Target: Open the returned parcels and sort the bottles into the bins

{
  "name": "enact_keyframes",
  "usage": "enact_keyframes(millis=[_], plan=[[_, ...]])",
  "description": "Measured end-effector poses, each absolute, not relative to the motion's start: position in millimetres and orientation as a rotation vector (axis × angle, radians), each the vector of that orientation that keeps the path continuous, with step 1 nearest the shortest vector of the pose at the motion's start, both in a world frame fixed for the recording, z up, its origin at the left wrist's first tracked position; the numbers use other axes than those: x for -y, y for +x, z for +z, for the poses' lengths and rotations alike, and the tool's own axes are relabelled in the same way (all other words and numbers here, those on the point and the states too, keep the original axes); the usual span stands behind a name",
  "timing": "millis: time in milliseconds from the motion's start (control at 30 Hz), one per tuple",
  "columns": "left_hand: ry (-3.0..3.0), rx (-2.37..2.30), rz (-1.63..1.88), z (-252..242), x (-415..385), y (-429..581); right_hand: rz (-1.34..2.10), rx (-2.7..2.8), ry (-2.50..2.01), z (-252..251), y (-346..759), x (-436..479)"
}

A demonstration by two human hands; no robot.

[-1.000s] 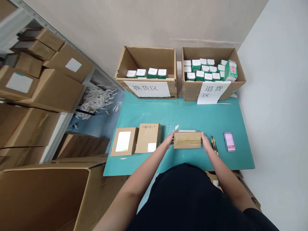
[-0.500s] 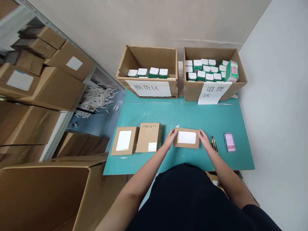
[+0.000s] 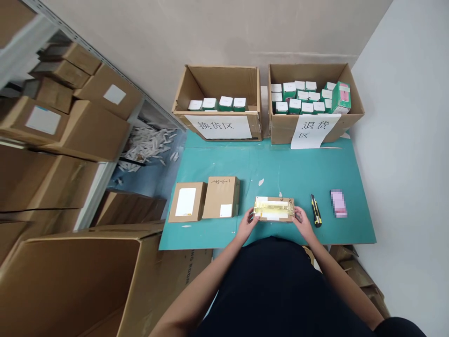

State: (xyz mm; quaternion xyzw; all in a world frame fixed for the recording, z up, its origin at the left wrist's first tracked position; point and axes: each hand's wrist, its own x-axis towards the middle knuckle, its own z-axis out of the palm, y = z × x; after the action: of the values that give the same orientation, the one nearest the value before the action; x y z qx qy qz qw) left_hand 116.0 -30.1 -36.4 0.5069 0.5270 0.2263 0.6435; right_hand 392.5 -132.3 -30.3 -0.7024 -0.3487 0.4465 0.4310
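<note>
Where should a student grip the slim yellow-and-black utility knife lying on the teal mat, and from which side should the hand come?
Probably around its middle, from above on the right. The utility knife lies flat and slim, and the right hand sits close on its left. Which end holds the blade is too small to tell.

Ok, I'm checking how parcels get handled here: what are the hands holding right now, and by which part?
The left hand and right hand hold a small taped cardboard box, one at each short end.
</note>
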Motion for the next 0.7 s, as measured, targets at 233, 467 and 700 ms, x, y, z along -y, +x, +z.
enact_keyframes(millis=[233, 467, 700], plan=[[1.096, -1.219, 0.517, -47.1, 48.6, 116.2, 0.600, 0.935, -2.414, -51.4, 450.5, 166.4], [1.079, -1.224, 0.611, -52.7, 44.4, 128.5, 0.788, 0.705, -2.525, -65.4, 478.6, 156.0], [1.056, -1.213, 0.664, -59.1, 48.3, 131.4, 1.007, 0.639, -2.294, -42.3, 473.0, 133.5]])
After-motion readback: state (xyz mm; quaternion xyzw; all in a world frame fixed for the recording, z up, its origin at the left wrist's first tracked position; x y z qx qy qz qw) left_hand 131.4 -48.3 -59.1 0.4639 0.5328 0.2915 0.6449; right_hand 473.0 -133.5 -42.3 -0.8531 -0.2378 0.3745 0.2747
